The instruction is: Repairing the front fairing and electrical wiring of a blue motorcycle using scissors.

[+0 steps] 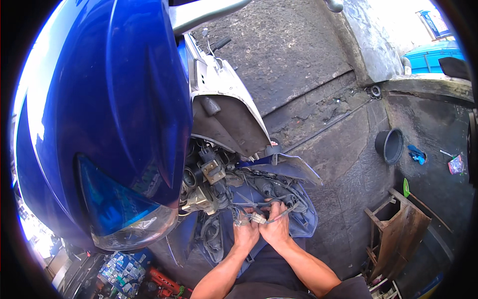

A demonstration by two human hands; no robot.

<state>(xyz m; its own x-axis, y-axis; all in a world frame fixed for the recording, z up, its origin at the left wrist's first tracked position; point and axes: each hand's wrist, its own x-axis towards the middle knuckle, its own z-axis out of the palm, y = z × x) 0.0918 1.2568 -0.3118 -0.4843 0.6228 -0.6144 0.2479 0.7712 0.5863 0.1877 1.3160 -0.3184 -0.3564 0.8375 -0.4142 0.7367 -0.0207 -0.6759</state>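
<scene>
My left hand (246, 230) and my right hand (275, 228) meet low in the middle, fingers pinched around a pale wiring connector (258, 218). Dark wires (294, 207) run from it across the back of a blue motorcycle front panel (309, 219), which lies in front of my body. Dark housings and cables sit inside that panel. Just beyond my hands, the motorcycle's exposed front shows an ignition lock area with metal brackets (213, 172) and bundled wires. Above it is a white body panel (234, 82) with a dark inner side.
A large blue fairing with a lamp (134, 109) fills the left, close to me. At right are a black bucket (383, 146), a blue cloth (417, 154) and a wooden bench (401, 239). Cluttered parts (123, 274) and a red tool (167, 283) lie at lower left.
</scene>
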